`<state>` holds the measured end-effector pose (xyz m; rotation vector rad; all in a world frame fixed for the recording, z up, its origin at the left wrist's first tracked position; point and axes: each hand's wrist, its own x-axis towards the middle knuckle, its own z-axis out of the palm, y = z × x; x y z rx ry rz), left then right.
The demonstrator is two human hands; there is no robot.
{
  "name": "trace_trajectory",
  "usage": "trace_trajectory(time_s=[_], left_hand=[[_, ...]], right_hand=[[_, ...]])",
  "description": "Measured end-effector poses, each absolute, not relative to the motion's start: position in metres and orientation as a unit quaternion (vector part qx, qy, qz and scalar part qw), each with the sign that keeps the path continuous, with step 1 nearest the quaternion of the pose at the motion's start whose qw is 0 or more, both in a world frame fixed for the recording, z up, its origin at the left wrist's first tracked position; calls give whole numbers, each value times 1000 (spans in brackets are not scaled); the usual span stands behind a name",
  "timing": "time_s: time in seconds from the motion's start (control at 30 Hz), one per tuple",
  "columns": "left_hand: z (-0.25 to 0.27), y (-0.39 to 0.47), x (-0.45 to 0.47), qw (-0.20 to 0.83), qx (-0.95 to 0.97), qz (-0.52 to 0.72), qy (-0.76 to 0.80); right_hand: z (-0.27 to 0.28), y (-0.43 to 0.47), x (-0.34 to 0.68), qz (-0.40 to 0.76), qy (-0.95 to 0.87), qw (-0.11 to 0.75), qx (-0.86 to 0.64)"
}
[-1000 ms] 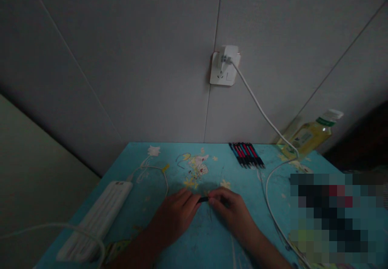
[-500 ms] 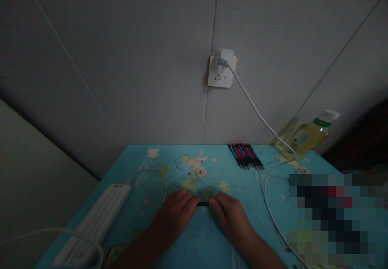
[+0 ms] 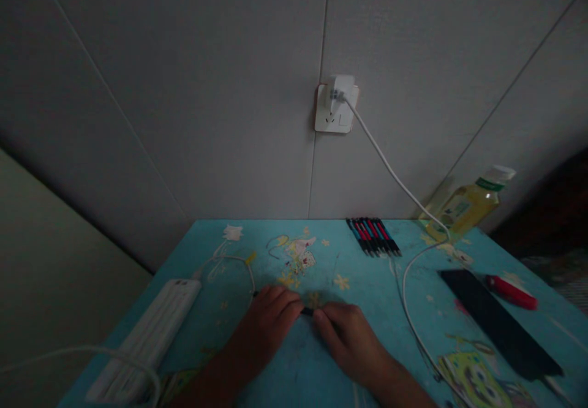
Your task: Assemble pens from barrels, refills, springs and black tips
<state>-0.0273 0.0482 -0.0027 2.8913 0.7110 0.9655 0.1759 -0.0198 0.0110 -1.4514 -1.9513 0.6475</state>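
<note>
Both hands meet over the near middle of the blue table, on a thin black pen (image 3: pixel 307 312). My left hand (image 3: pixel 274 313) is closed around one part of it, and a dark tip sticks out past its far left side. Thumb and fingers of my right hand (image 3: pixel 345 333) pinch the other end. Only a short black stretch shows between the hands; the rest is covered by fingers. Beyond them, a row of several pens (image 3: pixel 373 237) in black, red and blue lies side by side near the wall.
A white power strip (image 3: pixel 144 340) lies on the left with cables. A white cable (image 3: pixel 404 285) runs from the wall socket (image 3: pixel 334 114) down across the right side. A bottle of yellow liquid (image 3: pixel 463 209), a long black flat object (image 3: pixel 500 325) and a red-handled object (image 3: pixel 512 291) are at right.
My left hand has shifted slightly, and a dark tip now shows at its left side. My right hand has turned a little, its thumb pressed on the pen. The row of pens is unchanged.
</note>
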Motion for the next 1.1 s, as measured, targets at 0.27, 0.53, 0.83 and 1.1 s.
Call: trace_trajectory(time_s=[0.27,0.53,0.83,1.1], left_hand=[[-3,50,-25,-11,925,329,191],[-6,54,-27,-3,920,309,240],[-4,50,-29,14,914,335,228],[-2,50,-29,2,921,321,221]], right_hand=[[6,-20,175,313,-702,296,-568],[14,-17,182,239,-716,355,-552],[16,-21,178,217,-729,348,-548],[12,-23,175,176,-750,298,-564]])
